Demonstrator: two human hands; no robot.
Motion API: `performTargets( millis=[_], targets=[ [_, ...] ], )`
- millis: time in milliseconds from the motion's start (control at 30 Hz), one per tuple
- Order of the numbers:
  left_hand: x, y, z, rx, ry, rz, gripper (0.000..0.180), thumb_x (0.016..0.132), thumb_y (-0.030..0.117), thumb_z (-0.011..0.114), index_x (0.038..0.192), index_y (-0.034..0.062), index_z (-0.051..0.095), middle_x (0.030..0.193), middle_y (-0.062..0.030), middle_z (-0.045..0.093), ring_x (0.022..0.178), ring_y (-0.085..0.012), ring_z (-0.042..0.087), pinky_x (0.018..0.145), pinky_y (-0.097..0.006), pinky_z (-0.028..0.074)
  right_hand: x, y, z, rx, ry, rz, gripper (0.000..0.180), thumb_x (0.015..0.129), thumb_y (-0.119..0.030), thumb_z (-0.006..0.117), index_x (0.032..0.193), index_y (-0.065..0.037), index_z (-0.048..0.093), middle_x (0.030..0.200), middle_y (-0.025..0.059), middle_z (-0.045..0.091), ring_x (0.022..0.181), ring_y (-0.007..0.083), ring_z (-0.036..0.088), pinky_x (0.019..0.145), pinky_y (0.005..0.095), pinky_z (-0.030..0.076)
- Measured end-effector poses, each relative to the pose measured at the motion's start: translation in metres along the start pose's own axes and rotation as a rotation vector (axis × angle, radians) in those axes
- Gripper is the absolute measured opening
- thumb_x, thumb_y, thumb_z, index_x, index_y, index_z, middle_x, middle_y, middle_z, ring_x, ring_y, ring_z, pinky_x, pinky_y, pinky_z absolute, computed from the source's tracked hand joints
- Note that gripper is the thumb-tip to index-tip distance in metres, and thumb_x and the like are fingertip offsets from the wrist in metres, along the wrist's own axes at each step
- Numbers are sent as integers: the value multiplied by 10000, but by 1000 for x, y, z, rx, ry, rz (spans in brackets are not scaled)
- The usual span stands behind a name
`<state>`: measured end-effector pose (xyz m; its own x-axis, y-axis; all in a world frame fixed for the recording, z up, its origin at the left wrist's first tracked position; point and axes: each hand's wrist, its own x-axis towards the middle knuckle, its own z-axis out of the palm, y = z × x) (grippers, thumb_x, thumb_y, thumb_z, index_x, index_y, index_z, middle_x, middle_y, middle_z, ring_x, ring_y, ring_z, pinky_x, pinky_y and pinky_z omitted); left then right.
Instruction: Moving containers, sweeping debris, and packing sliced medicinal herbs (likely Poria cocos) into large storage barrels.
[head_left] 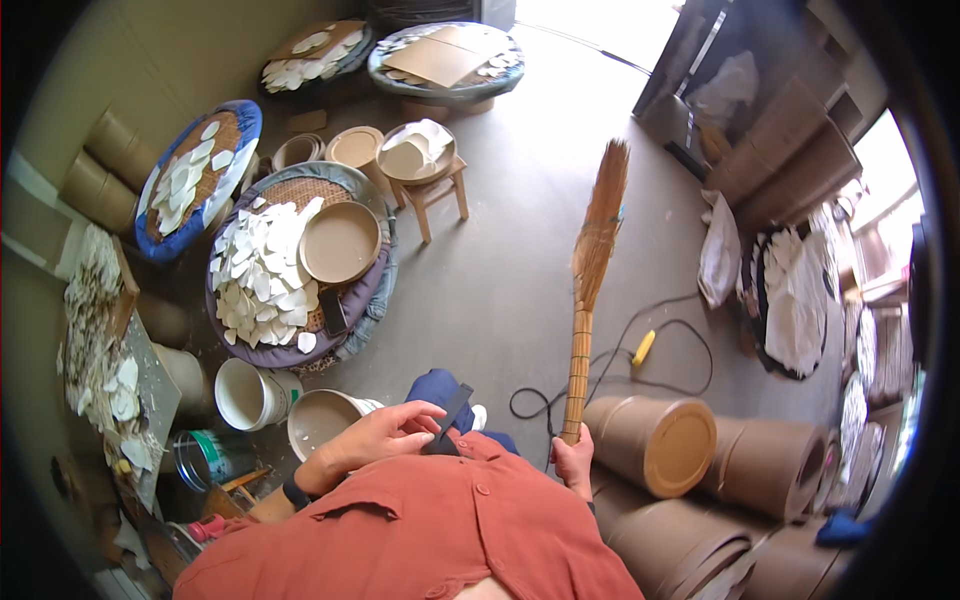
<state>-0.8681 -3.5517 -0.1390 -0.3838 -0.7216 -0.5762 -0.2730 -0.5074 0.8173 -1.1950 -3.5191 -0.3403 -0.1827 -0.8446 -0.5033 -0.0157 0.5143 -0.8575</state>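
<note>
At the right hand (573,462), a broom (590,290) is gripped upright by its handle. Left hand (375,440) pinches a dark flat tool (448,418). Sweeping seems pending; lowering the bristles comes next.

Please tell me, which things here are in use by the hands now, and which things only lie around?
In use:
- broom, held at its handle by the right hand
- dark flat thing, touched by the left hand

Lying around:
- baskets of white pieces
- small stool
- white bucket
- brown drums
- black cable
</note>
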Motion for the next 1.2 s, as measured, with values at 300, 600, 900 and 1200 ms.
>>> performTargets(
  millis=[300,600,900,1200],
  targets=[
    [246,108,-147,-38,74,110,343,851,111,517,1189,58,488,1034,-102,576,936,-154,547,818,-287,438,311,-188,31,-274,29,-264,324,720,-4,541,1029,-37,448,610,3,469,451,89,457,401,231,394],
    [465,292,-302,-9,194,275,344,836,97,497,1177,50,484,1012,-86,594,950,-165,554,840,-299,430,535,-328,35,-408,-100,-139,267,676,15,523,933,-35,477,621,13,474,485,100,473,438,238,402],
    [660,366,-406,-177,381,174,350,824,49,490,1174,50,491,1021,-80,570,910,-133,543,802,-263,458,829,-454,74,-558,-384,-175,401,652,-5,568,1046,-39,506,700,34,503,628,123,492,615,271,439],
    [750,417,-476,-197,734,76,345,812,21,481,1155,51,507,1008,-96,597,866,-130,570,756,-261,458,1061,-643,280,-911,-885,-305,379,672,-52,580,1041,-10,502,677,78,538,582,164,541,560,303,460]
  ],
)
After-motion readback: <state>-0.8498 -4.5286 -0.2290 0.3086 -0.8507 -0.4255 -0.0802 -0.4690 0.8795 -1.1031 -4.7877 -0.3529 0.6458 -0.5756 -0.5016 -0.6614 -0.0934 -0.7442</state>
